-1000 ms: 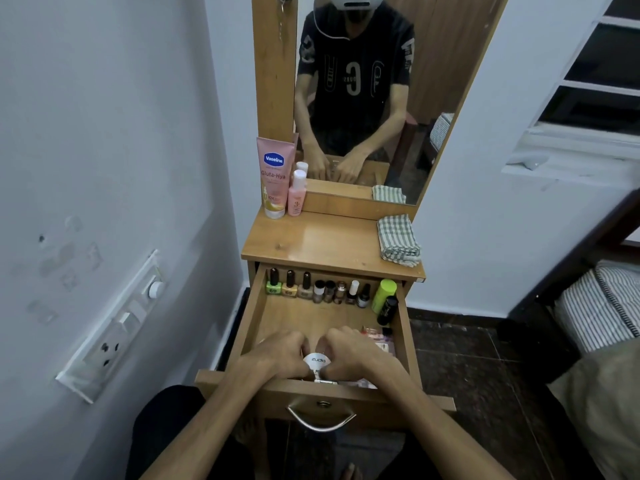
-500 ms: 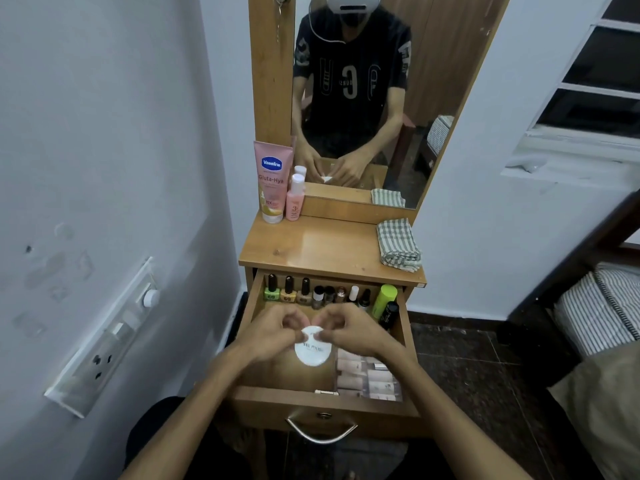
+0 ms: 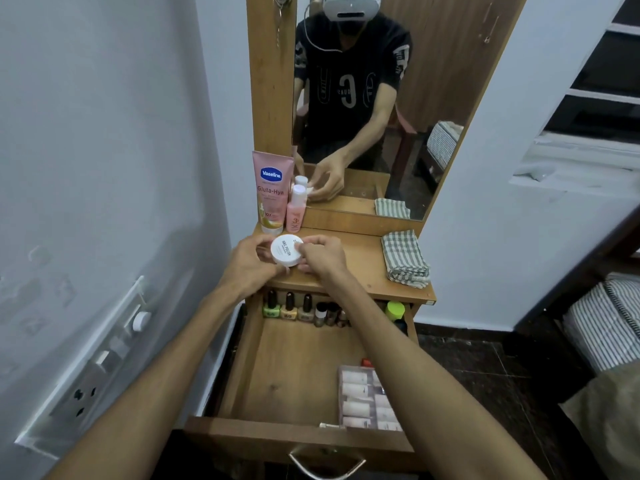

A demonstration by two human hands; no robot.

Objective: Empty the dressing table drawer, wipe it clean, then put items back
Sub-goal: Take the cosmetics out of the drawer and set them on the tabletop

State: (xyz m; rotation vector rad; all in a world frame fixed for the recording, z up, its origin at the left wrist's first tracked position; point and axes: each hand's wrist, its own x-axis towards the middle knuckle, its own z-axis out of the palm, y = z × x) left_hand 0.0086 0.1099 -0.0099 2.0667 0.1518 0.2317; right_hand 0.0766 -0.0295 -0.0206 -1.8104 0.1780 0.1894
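Both hands, left hand (image 3: 250, 259) and right hand (image 3: 320, 255), pinch a small round white plastic jar (image 3: 286, 250) between them just over the wooden tabletop (image 3: 356, 261), likely to park it near the pink tube (image 3: 271, 192) beyond, freeing the open wooden drawer (image 3: 298, 368) below for wiping.

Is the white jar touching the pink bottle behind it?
Cannot tell. In the head view the white jar, held by both hands, overlaps the base of the pink bottle; no gap or contact shows plainly.
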